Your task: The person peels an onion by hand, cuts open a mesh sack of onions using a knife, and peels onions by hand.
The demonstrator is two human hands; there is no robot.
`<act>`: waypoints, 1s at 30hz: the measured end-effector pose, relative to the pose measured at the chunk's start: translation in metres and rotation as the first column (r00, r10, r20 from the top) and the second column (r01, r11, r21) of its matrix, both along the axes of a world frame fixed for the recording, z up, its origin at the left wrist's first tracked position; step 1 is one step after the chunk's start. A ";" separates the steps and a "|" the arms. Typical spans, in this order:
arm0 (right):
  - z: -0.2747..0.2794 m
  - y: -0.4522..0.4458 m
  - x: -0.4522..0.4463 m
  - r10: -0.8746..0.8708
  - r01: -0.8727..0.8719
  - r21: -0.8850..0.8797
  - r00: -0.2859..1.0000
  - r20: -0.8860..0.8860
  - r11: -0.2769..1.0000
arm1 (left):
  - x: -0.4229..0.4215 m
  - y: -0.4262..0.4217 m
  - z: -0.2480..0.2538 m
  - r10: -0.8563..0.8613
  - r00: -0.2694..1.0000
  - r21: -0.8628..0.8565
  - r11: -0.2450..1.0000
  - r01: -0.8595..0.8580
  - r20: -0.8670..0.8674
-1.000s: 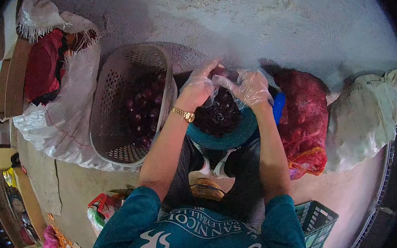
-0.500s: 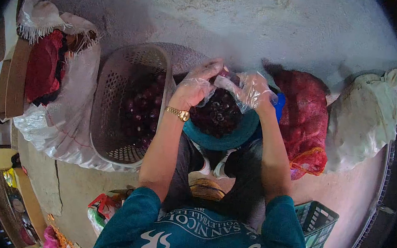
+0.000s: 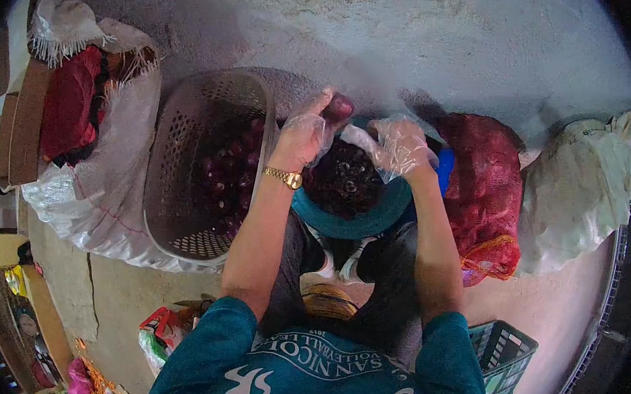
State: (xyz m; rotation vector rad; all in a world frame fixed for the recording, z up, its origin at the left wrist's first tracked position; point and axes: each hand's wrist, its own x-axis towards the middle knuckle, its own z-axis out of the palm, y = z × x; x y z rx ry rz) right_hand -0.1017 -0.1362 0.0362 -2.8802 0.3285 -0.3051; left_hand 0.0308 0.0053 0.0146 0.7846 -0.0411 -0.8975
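Note:
My left hand (image 3: 304, 135), in a clear plastic glove with a gold watch at the wrist, grips a red onion (image 3: 339, 108) between thumb and fingers. Close by on the right, my gloved right hand (image 3: 402, 146) is closed, its fingers bent together; whether something small is in them I cannot make out. A white covering shows on its thumb side, pointing toward the onion. Below both hands, a teal tub (image 3: 392, 214) between my knees holds dark onion skins (image 3: 343, 181).
To the left stands a perforated plastic basket (image 3: 155, 207) with red onions (image 3: 225, 168) in it. Beyond it is a white woven sack (image 3: 122, 159). A red mesh sack (image 3: 483, 188) and a white sack (image 3: 579, 192) lean at the right. A dark green crate (image 3: 499, 360) sits behind, lower right.
The left hand has turned and lifted the onion slightly up and left, so more of it shows. The right hand has drawn a little away from it.

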 end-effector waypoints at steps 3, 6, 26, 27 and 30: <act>0.004 -0.004 -0.004 -0.070 0.059 0.113 0.993 0.094 0.992 | -0.001 -0.004 -0.003 -0.032 0.999 0.052 0.998 0.031 0.002; 0.004 -0.003 -0.003 -0.162 0.135 0.156 0.970 0.179 0.979 | -0.001 -0.003 -0.004 -0.126 0.992 0.009 0.992 0.126 0.018; 0.003 -0.001 0.003 -0.159 0.136 0.203 0.982 0.103 0.970 | -0.011 -0.005 0.003 -0.200 0.979 -0.025 0.980 0.200 -0.023; 0.003 -0.001 0.003 -0.161 0.139 0.216 0.983 0.085 0.966 | -0.011 -0.006 0.003 -0.186 0.982 -0.013 0.982 0.186 -0.026; 0.008 0.002 0.003 -0.120 0.102 0.249 0.991 0.058 0.963 | -0.010 -0.007 0.002 -0.163 0.986 0.015 0.986 0.164 -0.018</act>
